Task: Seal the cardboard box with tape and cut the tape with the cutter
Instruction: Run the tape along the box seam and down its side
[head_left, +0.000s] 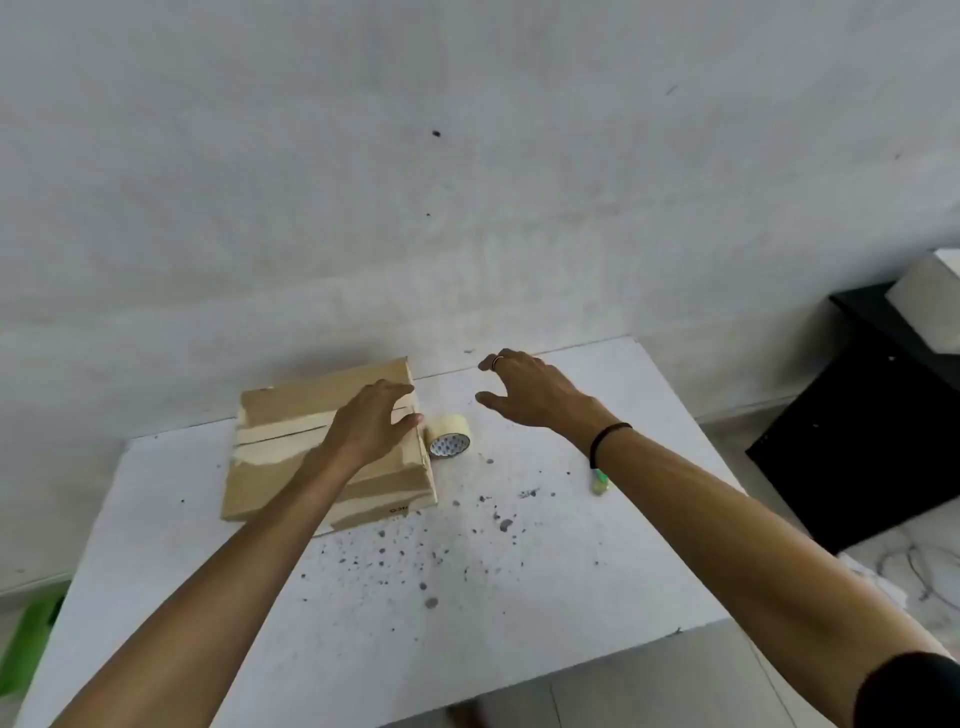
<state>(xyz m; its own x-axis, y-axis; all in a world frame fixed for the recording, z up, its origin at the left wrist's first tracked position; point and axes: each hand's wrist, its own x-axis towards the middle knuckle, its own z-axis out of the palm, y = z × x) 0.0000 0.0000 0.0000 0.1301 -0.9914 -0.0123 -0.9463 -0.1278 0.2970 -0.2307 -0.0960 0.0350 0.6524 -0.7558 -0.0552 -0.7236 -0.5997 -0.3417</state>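
Note:
A flat brown cardboard box (291, 441) lies at the far left of the white table (467, 597), with a pale strip of tape across its top. My left hand (371, 423) rests palm down on the box's right part, fingers spread, holding nothing. A roll of pale tape (449, 434) stands on the table against the box's right edge, close to my left thumb. My right hand (530, 389) hovers open above the table, right of the roll and apart from it. A small green and yellow cutter (600, 482) lies on the table, partly hidden under my right wrist.
Dark specks are scattered over the table's middle. A grey wall runs just behind the table. A black cabinet (857, 441) stands to the right with a white object on top. Something green (31, 639) lies on the floor at the left.

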